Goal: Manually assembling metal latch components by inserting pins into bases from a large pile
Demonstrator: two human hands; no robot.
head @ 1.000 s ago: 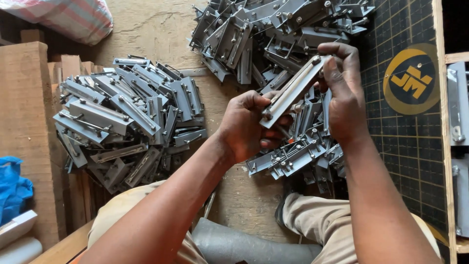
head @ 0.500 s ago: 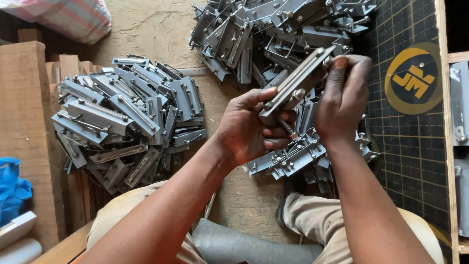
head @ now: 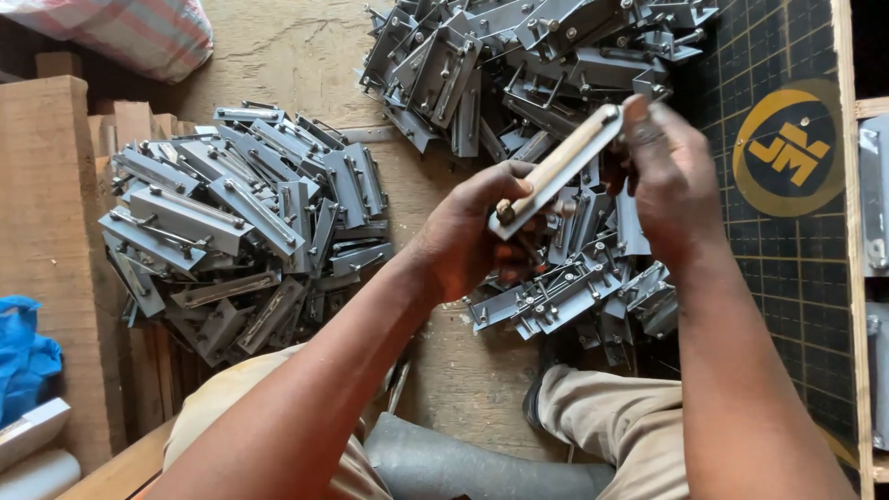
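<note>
Hands held one grey metal bracket [head: 556,171] up over the far right pile of brackets [head: 537,56]: the left hand [head: 472,236] had its grip closed round the near end, the right hand [head: 671,176] pinched the far end. It looked stiff, light, sharp-edged, best taken by both ends. Another stack [head: 231,222] lay left.

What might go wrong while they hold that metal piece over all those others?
Bare hands on sheet metal: the left hand and right hand grip the bracket by its ends, so an edge may cut a finger. If it slips, it would likely drop into the near pile and get lost among look-alikes.
</note>
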